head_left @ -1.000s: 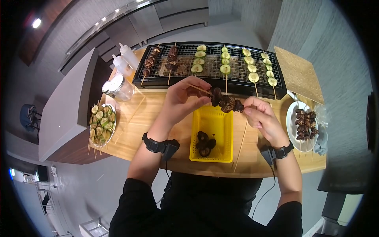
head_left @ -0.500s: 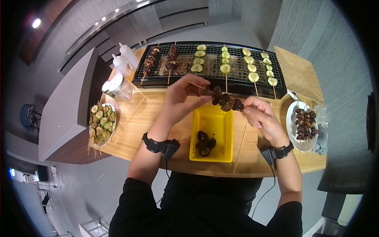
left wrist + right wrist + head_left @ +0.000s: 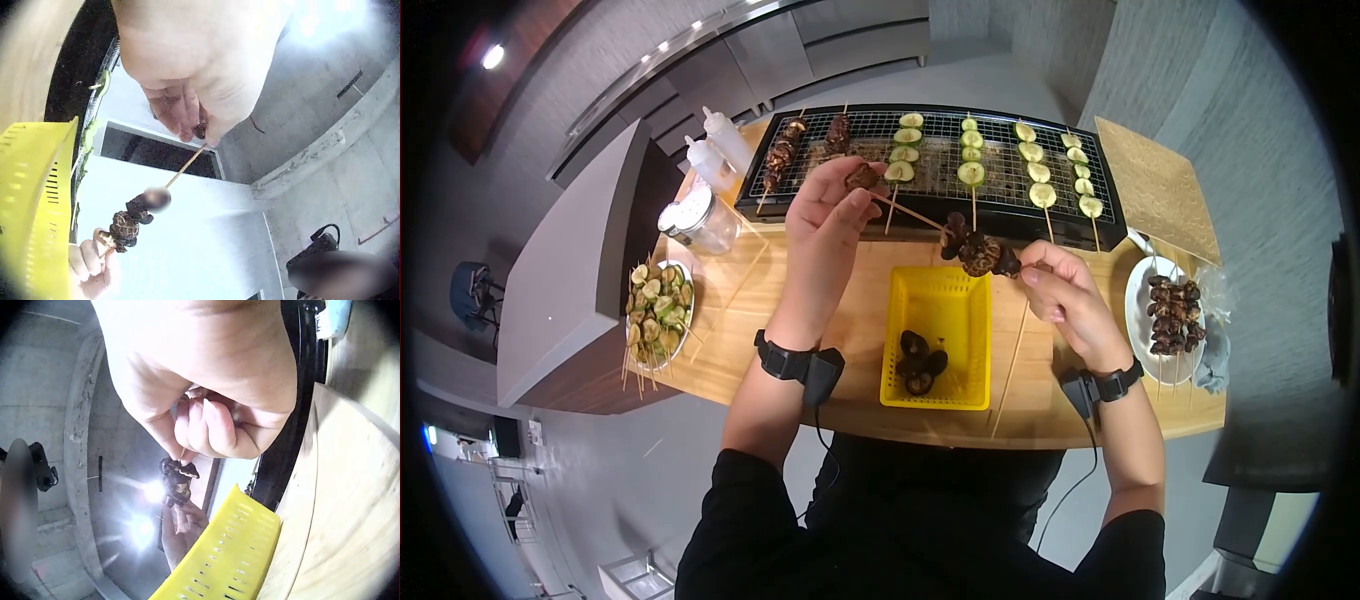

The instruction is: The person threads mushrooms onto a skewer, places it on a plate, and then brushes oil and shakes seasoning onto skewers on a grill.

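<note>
My left hand (image 3: 822, 220) pinches a brown mushroom (image 3: 862, 177) between thumb and fingers, at the tip end of a wooden skewer (image 3: 915, 213). Several dark mushrooms (image 3: 978, 254) are threaded on the skewer's other part, close to my right hand (image 3: 1068, 288). That hand pinches the skewer just beyond the last mushroom. A stretch of bare stick (image 3: 185, 166) lies between the two hands in the left wrist view. Below them stands a yellow basket (image 3: 955, 335) with several loose mushrooms (image 3: 918, 365) in it.
Behind the hands stands a black grill (image 3: 1010, 222) bearing mushroom and sliced-vegetable skewers. White plates of skewers flank it, one left (image 3: 691, 288), one right (image 3: 1136, 330). Squeeze bottles (image 3: 727, 143) and a glass jar (image 3: 718, 228) sit at the left. Bare skewers lie on the table.
My left hand has moved up and left along the skewer, away from my right hand, with a mushroom in its fingers. More bare stick shows now. The right hand has barely moved.
</note>
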`<action>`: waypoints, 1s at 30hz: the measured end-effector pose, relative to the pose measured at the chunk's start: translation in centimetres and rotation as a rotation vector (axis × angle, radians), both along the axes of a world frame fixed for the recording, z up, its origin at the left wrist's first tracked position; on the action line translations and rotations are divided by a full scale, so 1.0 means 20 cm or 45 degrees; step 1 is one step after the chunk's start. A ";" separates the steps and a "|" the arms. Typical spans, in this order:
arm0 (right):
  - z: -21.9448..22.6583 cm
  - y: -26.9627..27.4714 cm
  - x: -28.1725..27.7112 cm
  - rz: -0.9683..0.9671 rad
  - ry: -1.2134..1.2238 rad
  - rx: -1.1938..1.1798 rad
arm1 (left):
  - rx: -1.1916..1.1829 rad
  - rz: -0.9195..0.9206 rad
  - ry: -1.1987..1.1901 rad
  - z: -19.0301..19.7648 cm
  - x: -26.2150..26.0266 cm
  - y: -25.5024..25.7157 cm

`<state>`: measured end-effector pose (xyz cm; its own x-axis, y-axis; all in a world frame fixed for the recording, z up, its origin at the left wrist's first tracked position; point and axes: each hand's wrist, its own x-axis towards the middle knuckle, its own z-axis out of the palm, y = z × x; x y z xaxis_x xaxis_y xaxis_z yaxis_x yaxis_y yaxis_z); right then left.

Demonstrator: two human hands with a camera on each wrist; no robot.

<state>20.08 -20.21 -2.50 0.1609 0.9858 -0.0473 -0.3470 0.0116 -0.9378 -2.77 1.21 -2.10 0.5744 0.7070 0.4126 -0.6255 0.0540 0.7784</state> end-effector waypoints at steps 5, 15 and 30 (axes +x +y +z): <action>0.00 0.01 0.00 -0.013 0.002 0.022 | -0.046 -0.042 -0.051 0.01 0.00 0.00; 0.00 0.00 0.00 -0.024 0.010 0.018 | -0.022 -0.075 -0.094 0.00 0.00 0.00; 0.01 0.01 -0.01 -0.042 0.003 0.005 | -0.072 -0.031 -0.027 0.03 0.00 -0.01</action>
<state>19.96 -20.05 -2.37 0.1928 0.9803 -0.0434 -0.3483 0.0270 -0.9370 -2.78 1.10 -1.56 0.5833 0.7154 0.3847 -0.6400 0.1133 0.7599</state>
